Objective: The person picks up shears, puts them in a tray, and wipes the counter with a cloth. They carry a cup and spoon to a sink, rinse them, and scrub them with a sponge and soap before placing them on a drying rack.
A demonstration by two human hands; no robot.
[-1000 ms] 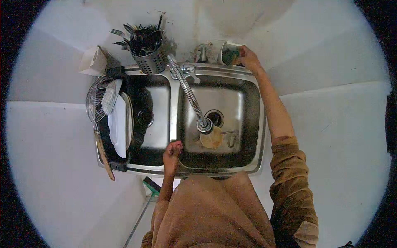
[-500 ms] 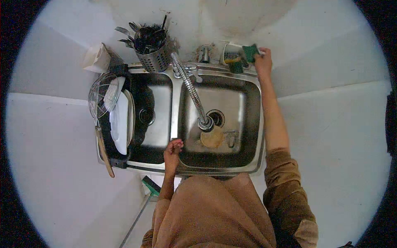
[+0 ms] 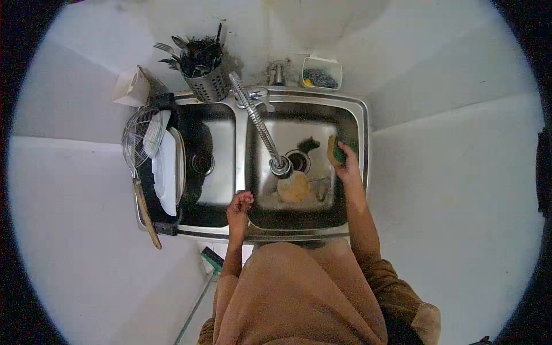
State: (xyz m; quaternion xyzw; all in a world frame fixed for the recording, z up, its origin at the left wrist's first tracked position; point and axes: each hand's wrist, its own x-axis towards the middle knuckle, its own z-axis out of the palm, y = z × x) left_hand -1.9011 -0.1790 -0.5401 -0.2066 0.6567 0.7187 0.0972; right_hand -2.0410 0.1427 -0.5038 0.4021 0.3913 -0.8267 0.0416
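Observation:
My right hand (image 3: 348,165) is closed on a yellow-and-green sponge (image 3: 334,150), held over the right side of the right sink basin (image 3: 347,201). A dark green piece (image 3: 309,144), like a scouring pad, lies at the edge of the drain (image 3: 298,161). Below the drain is a round tan object (image 3: 293,188), with a dark loop-shaped thing (image 3: 322,188) beside it. The spray faucet (image 3: 280,165) hangs over this basin. My left hand (image 3: 240,208) is at the front of the divider between the basins, its fingers curled in.
A white holder (image 3: 337,68) with a grey scourer stands behind the right basin. At the back left is a metal cutlery holder (image 3: 208,86). White plates (image 3: 167,172) and a wire skimmer (image 3: 137,144) sit in the rack over the left basin. A green broom (image 3: 213,259) leans below.
My right hand has come from the white holder down over the right basin with the sponge. The dark green piece now lies near the drain. My left hand has barely moved.

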